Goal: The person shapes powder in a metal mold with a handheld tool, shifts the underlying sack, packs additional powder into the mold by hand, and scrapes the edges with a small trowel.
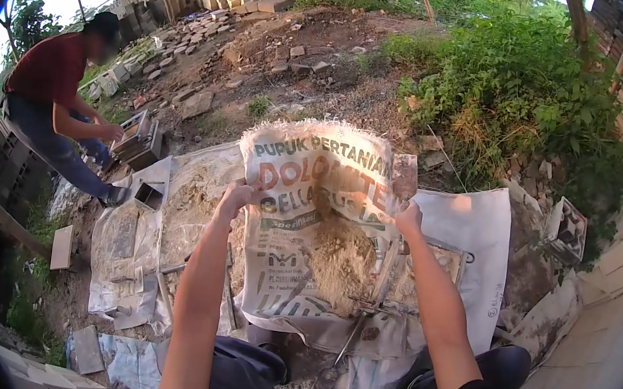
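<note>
A white woven sack (279, 233) with green and orange print is raised in front of me, its frayed top edge away from me. My left hand (235, 198) is closed on its left edge. My right hand (406, 219) is closed on the right edge, level with the left. Sandy powder (342, 264) lies in a heap down the sack's middle. Just beyond my right hand shows a flat rectangular piece (405, 176); its kind I cannot make out. A thin metal tool (364, 307) lies by the sack's lower right part.
Another white sack (475, 253) is spread to the right, with a rectangular frame (435, 260) partly behind my right forearm. At left, a person (58, 101) bends over a box-like mould (139, 138). Powder-covered sheeting (192, 188) lies between us. Bricks (198, 103) and plants (503, 93) are farther back.
</note>
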The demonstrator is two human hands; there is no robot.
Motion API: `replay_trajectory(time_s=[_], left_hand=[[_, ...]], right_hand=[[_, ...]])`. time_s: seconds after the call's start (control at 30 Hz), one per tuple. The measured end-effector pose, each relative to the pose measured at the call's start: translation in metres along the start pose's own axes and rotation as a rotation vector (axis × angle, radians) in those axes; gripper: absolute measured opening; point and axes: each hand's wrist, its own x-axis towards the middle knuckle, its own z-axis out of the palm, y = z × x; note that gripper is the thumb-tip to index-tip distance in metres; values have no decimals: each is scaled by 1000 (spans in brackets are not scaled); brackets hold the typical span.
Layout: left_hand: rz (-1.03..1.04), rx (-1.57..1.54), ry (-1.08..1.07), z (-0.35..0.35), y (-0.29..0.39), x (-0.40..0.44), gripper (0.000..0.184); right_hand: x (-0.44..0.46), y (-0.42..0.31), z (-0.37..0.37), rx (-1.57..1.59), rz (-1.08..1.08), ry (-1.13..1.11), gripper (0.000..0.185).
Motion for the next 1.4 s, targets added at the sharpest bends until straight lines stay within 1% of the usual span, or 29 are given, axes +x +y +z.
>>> replay_trajectory(time_s=[0.07, 0.13, 0.17, 0.2, 0.27, 0.3, 0.4, 0.47, 0.53, 0.57, 0.6, 0.67, 0.7, 0.77, 0.8, 0.83, 0.87, 0.9, 0.93, 0.97, 1.0, 1.07, 1.1, 1.17, 1.23, 1.27, 1.3, 1.37, 1.4], left_hand=[[-1, 3, -62, -5, 13, -24, 41], [16, 126, -275, -15, 51, -70, 39], [11, 118, -301, -20, 65, -88, 36], [11, 117, -302, -22, 62, -89, 36], [-104, 21, -476, -30, 46, -81, 43], [-161, 23, -620, -34, 32, -70, 42], [-180, -92, -630, -45, 25, -70, 35], [-148, -154, -697, -57, 6, -44, 35], [-150, -436, -499, -56, 6, -38, 32], [-168, -307, -312, -52, 15, -40, 33], [-171, -143, -124, -48, 3, -22, 41], [-53, -65, 113, -28, -1, -27, 46], [-71, -71, 106, -12, -8, -29, 46], [-70, 650, 873, 20, -20, -34, 46], [-89, 652, 859, 34, -32, -41, 46], [58, 723, 624, 46, -45, -49, 48], [208, 782, 387, 59, -56, -57, 50], [209, 798, 226, 81, -78, -60, 53], [213, 812, 67, 103, -100, -65, 57], [165, 831, -141, 121, -112, -81, 69], [187, 910, -216, 141, -133, -98, 75], [165, 1024, -382, 171, -163, -131, 91], [184, 1017, -361, 184, -189, -141, 90], [192, 1007, -356, 194, -215, -143, 89], [206, 808, -202, 203, -211, -135, 83], [196, 797, -211, 210, -208, -130, 83], [207, 770, -161, 216, -203, -123, 80], [243, 720, -65, 237, -200, -111, 75], [238, 716, -65, 251, -201, -107, 75]], right_hand=[[-9, 21, -5, -20, 61, 27, 50], [-10, 49, 1, 38, 98, 76, 50], [-12, 57, 2, 101, 130, 128, 49], [-16, 53, -2, 100, 130, 129, 49], [-17, 45, -12, 112, 167, 124, 46], [-13, 42, -17, 102, 169, 118, 46], [-12, 37, -22, 79, 140, 42, 45], [-13, 15, -24, -24, 84, 146, 46], [-5, 3, -19, -50, 69, 154, 49], [-5, 0, -14, -73, 56, 157, 53], [-8, -4, -9, -86, 68, 151, 53], [-20, -16, -1, -226, -38, 252, 54], [-30, -20, 3, -242, -31, 242, 54], [-63, -29, 13, 40, -56, 345, 50], [-92, -39, 13, 96, -37, 297, 46], [-121, -45, 18, 159, -21, 255, 43], [-148, -39, 33, 157, 20, 209, 49], [-177, -32, 47, 157, 65, 163, 55], [-204, -27, 64, 82, 137, 113, 54], [-227, -21, 81, 8, 210, 60, 55], [-245, -6, 104, 8, 219, 56, 55], [-265, 27, 150, -214, 80, 229, 52], [-263, 26, 154, -212, 87, 221, 52], [-247, 18, 152, -188, 262, 187, 46], [-216, 27, 141, -189, 282, 134, 46], [-202, 32, 135, -174, 297, 90, 47], [-191, 38, 130, -189, 299, 84, 47], [-168, 46, 123, -273, 291, -64, 44], [-158, 48, 121, -279, 290, -68, 44]])
